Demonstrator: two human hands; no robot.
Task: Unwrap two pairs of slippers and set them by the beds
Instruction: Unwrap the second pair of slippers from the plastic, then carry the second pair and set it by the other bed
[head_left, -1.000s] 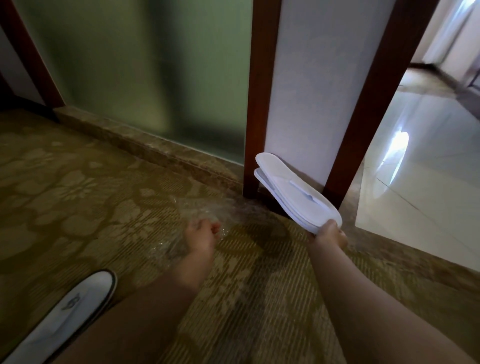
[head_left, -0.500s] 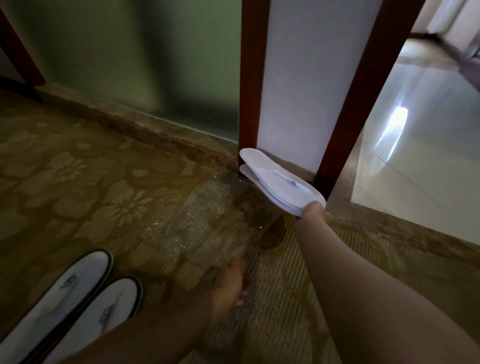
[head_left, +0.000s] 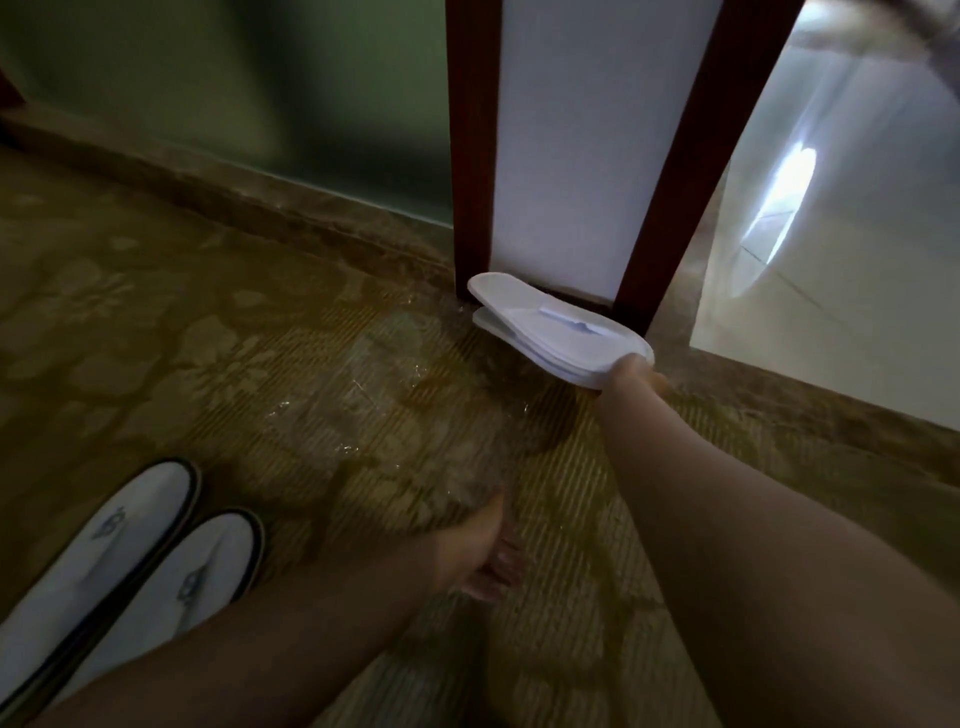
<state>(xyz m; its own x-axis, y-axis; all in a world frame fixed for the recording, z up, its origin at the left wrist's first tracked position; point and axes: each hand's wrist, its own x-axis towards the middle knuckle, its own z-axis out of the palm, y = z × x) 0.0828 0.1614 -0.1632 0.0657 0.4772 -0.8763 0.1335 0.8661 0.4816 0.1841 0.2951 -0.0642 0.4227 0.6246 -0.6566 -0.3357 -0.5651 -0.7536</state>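
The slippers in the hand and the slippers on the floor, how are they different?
The held slippers are stacked flat, one on the other, pinched at one end by the right hand above the carpet; the floor slippers lie side by side on it. The held slippers look plain white; the floor slippers have a dark edge and a small dark mark on top. Both pairs are white.

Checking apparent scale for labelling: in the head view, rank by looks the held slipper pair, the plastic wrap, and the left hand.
1. plastic wrap, edges faint
2. held slipper pair
3. left hand, nearer the camera yet smallest
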